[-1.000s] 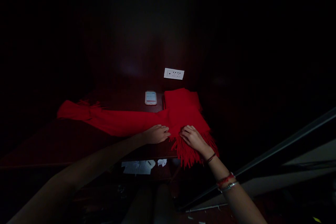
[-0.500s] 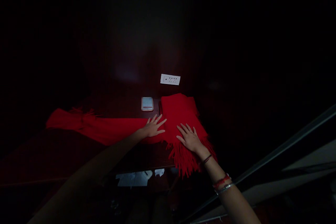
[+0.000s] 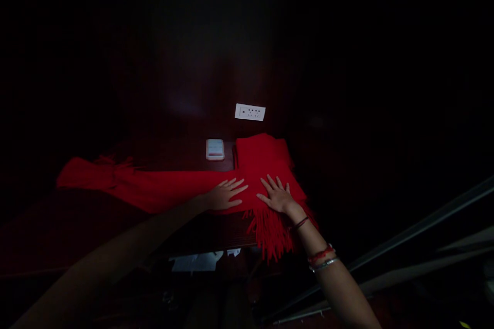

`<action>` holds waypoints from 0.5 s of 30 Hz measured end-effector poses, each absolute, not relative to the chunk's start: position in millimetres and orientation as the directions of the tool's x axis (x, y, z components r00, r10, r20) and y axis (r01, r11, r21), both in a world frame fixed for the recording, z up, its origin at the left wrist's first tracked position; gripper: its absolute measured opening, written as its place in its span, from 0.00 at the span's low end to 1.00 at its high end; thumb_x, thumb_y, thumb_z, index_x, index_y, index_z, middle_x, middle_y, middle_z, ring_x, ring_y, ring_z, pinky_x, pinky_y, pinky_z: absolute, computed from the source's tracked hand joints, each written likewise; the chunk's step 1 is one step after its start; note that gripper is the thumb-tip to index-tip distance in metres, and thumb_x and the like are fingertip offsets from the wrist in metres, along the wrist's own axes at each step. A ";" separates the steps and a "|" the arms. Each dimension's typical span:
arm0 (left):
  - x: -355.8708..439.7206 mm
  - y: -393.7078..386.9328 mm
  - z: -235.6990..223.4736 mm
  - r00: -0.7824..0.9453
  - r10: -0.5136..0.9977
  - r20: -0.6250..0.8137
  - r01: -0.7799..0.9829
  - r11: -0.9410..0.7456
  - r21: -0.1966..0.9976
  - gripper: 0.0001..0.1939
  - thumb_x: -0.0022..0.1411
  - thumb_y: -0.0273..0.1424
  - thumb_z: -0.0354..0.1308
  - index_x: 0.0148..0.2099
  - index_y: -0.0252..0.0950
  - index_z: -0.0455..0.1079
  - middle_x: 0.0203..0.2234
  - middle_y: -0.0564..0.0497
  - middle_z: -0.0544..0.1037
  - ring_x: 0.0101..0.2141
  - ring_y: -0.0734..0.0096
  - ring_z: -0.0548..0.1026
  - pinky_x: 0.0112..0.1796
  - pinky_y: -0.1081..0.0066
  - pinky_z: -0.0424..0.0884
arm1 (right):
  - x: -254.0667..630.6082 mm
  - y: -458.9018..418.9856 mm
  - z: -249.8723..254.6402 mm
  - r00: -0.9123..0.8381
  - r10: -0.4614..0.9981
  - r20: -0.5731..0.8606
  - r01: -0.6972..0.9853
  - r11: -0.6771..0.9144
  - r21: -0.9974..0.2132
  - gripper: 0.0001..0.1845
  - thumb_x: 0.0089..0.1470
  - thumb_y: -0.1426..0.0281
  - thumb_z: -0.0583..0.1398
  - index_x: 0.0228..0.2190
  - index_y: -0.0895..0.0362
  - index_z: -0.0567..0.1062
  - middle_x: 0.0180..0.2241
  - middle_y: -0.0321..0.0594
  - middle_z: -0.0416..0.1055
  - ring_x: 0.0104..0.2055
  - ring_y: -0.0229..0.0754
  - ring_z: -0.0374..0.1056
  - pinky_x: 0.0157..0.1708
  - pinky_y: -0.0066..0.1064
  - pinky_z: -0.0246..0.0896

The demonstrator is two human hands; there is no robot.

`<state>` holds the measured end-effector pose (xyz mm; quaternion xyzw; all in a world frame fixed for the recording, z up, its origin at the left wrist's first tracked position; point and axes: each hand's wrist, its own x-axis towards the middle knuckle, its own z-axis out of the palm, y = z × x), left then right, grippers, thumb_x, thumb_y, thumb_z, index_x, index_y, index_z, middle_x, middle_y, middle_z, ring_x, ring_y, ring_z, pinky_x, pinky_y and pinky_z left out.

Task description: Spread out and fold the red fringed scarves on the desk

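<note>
A red fringed scarf lies across a dark tabletop, one long strip stretching left and a folded, wider part at the right. Its fringe hangs toward the table's front edge. My left hand rests flat on the scarf where the strip meets the folded part, fingers spread and pointing right. On the folded part lies my right hand, palm down with fingers apart. Neither hand grips the cloth. The far left end of the scarf looks bunched, with some fringe showing there.
A phone-like object with a lit face lies behind the scarf. Above it, a white socket panel is set in the dark wall. White papers show below the table's front edge. The surroundings are very dark.
My left hand has slid slightly down on the scarf, its fingers closer together. My right hand has shifted a little up and left. The view has tilted slightly.
</note>
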<state>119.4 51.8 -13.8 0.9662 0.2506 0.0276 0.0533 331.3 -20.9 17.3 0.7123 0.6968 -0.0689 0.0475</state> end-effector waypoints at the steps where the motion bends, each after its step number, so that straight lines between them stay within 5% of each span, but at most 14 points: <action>1: 110.0 55.1 -14.7 0.855 0.518 -0.018 0.516 -0.848 0.121 0.30 0.58 0.49 0.36 0.60 0.45 0.38 0.58 0.49 0.40 0.56 0.53 0.40 0.51 0.54 0.43 | 331.4 -20.7 17.1 0.022 0.985 -0.173 0.999 -0.026 -0.026 0.40 0.44 0.43 0.34 0.56 0.47 0.37 0.59 0.34 0.27 0.59 0.54 0.23 0.51 0.55 0.24; 5: 87.4 55.4 -8.0 0.761 0.632 -0.144 0.647 -0.756 0.100 0.33 0.54 0.53 0.40 0.59 0.47 0.41 0.58 0.46 0.39 0.55 0.41 0.39 0.47 0.44 0.41 | 329.6 -19.4 20.8 0.024 0.980 -0.199 0.999 -0.032 -0.038 0.40 0.44 0.42 0.35 0.56 0.46 0.38 0.59 0.35 0.27 0.59 0.55 0.24 0.50 0.57 0.25; 10: 114.8 30.8 -2.0 0.912 0.389 0.130 0.384 -0.921 0.063 0.22 0.63 0.35 0.34 0.60 0.42 0.42 0.58 0.53 0.42 0.57 0.65 0.38 0.53 0.62 0.40 | 326.0 -16.2 20.7 0.071 0.990 -0.122 0.991 -0.084 -0.106 0.34 0.49 0.47 0.34 0.56 0.46 0.40 0.59 0.36 0.34 0.59 0.56 0.29 0.49 0.59 0.28; 12: 127.7 26.8 -3.3 0.944 0.296 0.145 0.283 -0.953 0.103 0.23 0.63 0.34 0.34 0.60 0.40 0.41 0.58 0.54 0.44 0.57 0.71 0.41 0.53 0.69 0.42 | 325.5 -15.2 18.2 0.094 0.991 -0.091 0.990 -0.103 -0.098 0.34 0.51 0.49 0.36 0.56 0.48 0.40 0.59 0.37 0.35 0.58 0.55 0.30 0.49 0.60 0.28; 15: 128.2 32.9 -6.6 0.955 0.286 0.077 0.271 -0.948 0.166 0.23 0.63 0.36 0.36 0.60 0.41 0.40 0.58 0.53 0.46 0.56 0.70 0.44 0.53 0.66 0.45 | 325.7 -14.3 15.5 0.095 0.991 -0.096 0.993 -0.102 -0.066 0.34 0.51 0.50 0.38 0.56 0.51 0.41 0.59 0.37 0.34 0.59 0.54 0.29 0.49 0.59 0.28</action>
